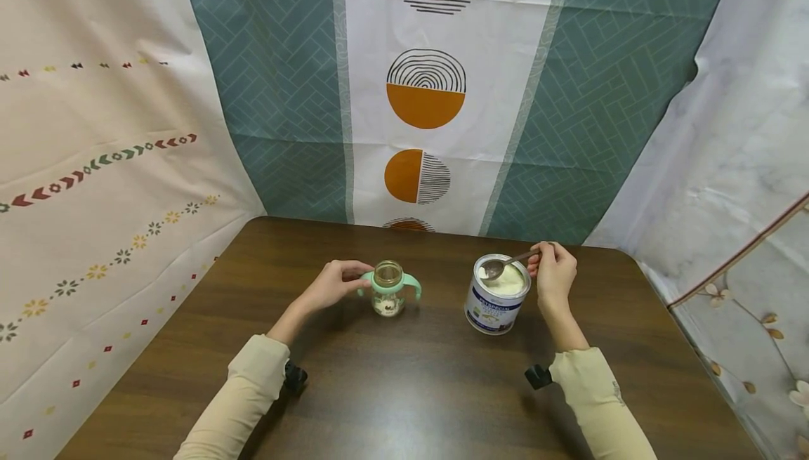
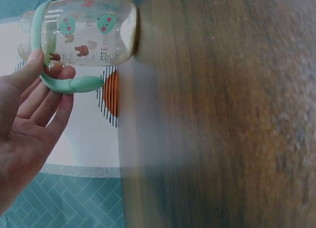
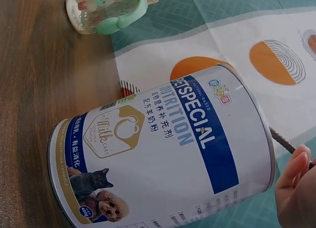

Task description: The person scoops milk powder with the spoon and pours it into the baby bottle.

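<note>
A clear baby bottle [image 1: 388, 303] with a mint-green two-handled collar stands uncapped on the table, some pale powder at its bottom. My left hand [image 1: 333, 284] holds the bottle's near-side green handle [image 2: 74, 85] between thumb and fingers. To the right stands an open white and blue can of milk powder [image 1: 491, 309], full of cream-coloured powder. My right hand [image 1: 554, 274] grips the handle of a dark metal spoon [image 1: 494, 268], whose bowl is over the can's mouth with a little powder at its tip. In the right wrist view the can [image 3: 163, 154] hides the spoon's bowl.
A dark brown wooden table [image 1: 404, 383] lies under everything. Patterned cloths hang around it, a green and white one [image 1: 373, 95] behind, a cream one [image 1: 114, 186] at left and a pale floral one [image 1: 727, 235] at right.
</note>
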Motion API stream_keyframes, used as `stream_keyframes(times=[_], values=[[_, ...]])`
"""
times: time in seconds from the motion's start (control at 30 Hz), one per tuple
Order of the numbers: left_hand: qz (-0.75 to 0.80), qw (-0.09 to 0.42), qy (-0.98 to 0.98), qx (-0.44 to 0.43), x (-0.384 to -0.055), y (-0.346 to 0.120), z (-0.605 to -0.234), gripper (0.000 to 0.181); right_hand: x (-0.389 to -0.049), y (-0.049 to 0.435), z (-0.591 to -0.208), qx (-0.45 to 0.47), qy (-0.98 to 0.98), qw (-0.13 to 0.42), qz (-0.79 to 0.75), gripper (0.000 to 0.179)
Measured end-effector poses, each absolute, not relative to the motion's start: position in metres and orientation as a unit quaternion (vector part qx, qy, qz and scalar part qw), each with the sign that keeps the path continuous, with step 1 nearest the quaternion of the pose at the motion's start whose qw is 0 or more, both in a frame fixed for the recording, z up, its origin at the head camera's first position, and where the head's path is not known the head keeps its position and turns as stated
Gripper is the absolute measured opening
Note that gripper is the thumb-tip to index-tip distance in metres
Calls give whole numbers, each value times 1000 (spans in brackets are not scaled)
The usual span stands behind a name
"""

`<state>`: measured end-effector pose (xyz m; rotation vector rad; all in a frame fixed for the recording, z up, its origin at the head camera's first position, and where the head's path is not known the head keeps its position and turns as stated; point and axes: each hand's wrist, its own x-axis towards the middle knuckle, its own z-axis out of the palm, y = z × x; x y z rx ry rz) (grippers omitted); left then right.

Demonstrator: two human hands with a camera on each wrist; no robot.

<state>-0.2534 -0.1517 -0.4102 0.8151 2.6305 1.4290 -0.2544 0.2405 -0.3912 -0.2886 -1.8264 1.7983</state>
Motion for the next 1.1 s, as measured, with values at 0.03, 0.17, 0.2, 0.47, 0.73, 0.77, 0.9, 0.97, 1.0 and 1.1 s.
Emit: stream_keyframes(times=[0.03, 0.17, 0.2, 0.47, 0.73, 0.77, 0.9, 0.97, 1.0, 1.1], values=[[460, 20, 848, 263, -253, -152, -410, 28, -255, 241, -392, -111, -675, 275, 676, 29], [461, 20, 847, 263, -254, -152, -410, 28, -256, 244, -393, -126, -637, 264, 713, 28], [462, 20, 847, 263, -254, -152, -411, 28, -257, 245, -393, -129, -628, 260, 722, 28], [465, 21, 845, 263, -255, -152, -412, 28, -259, 253, -396, -150, -582, 222, 768, 34], [467, 21, 844, 264, -254, -151, -411, 28, -259, 254, -390, -159, -529, 186, 813, 39], [466, 22, 844, 264, -254, -151, -411, 28, -259, 254, -389, -159, -522, 182, 818, 39], [466, 24, 844, 263, -253, -151, -410, 28, -258, 252, -384, -158, -501, 176, 833, 38], [466, 25, 844, 263, -254, -151, -410, 28, -258, 251, -383, -159, -492, 174, 838, 39], [466, 25, 844, 263, -254, -152, -410, 28, -258, 251, -382, -159, -487, 173, 841, 38], [465, 23, 845, 263, -254, -152, -410, 28, -259, 250, -380, -161, -477, 170, 847, 38]])
